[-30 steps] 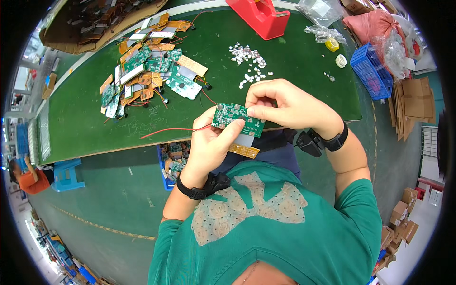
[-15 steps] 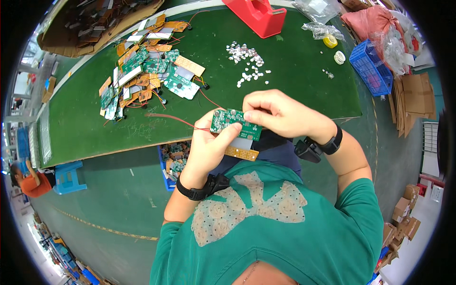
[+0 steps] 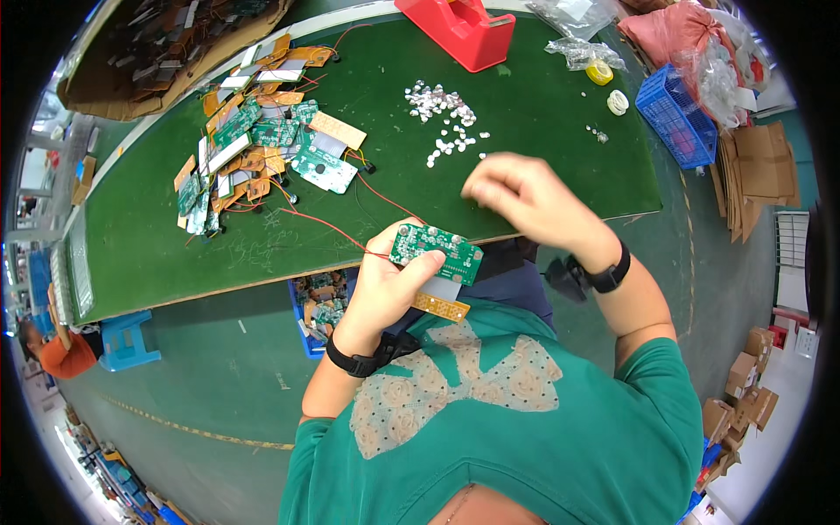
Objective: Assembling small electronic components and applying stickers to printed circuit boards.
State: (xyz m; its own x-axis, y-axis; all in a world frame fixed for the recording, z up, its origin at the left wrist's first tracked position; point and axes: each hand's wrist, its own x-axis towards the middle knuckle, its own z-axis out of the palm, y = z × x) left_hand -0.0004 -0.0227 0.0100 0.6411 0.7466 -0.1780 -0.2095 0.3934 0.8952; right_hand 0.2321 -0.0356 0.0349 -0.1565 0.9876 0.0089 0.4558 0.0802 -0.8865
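Note:
A small green circuit board (image 3: 437,249) with silvery parts lies in my left hand (image 3: 389,282), its thumb pressed on the face. A grey ribbon (image 3: 440,289) joins it to a narrow orange board (image 3: 442,307) hanging below. Red wires (image 3: 328,225) trail from the held board over the table. My right hand (image 3: 529,199) is raised apart from the board, beyond it to the right. Its thumb and fingers are curled close together and slightly blurred; whether anything is between them is hidden. Small white pieces (image 3: 437,103) lie scattered on the table past this hand.
A pile of wired circuit boards (image 3: 262,131) covers the left of the green table (image 3: 157,245). Behind stand a cardboard box (image 3: 105,101) and a red tape dispenser (image 3: 464,35). Tape rolls (image 3: 598,72) lie right, near a blue basket (image 3: 674,114). Another person (image 3: 66,350) is far left.
My right hand has let go of the circuit board and moved up and right, away from it. The left hand still holds the board, slightly lower now.

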